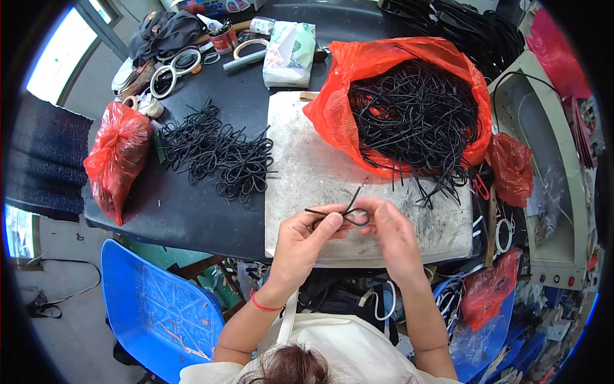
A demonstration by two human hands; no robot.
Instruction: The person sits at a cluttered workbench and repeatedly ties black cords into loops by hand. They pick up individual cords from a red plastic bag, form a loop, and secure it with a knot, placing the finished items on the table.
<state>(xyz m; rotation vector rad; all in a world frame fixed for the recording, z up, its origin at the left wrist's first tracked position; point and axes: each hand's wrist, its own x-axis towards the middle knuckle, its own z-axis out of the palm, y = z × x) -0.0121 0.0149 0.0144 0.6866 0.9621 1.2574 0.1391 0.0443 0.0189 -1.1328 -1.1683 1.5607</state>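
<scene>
Over the pale board (288, 153), my left hand (306, 238) pinches a thin black cord (354, 198) between thumb and fingers. The cord is bent into a rounded loop on the right, and two loose ends stick out, one upward and one to the left. My right hand (395, 237) is beside the loop with its fingers extended and a little curved; it seems to hold nothing. Whether its fingertips touch the loop is unclear. To the left lies a pile of looped black cords (224, 150). An open red plastic bag (329, 96) is heaped with loose black cords (416, 112).
A tied red bag (118, 157) sits at the table's left edge. Tape rolls (163, 81), a red can (223, 40) and a tissue pack (289, 56) stand at the back. A blue plastic chair (150, 307) is lower left; a grey metal machine housing (563, 237) borders the right.
</scene>
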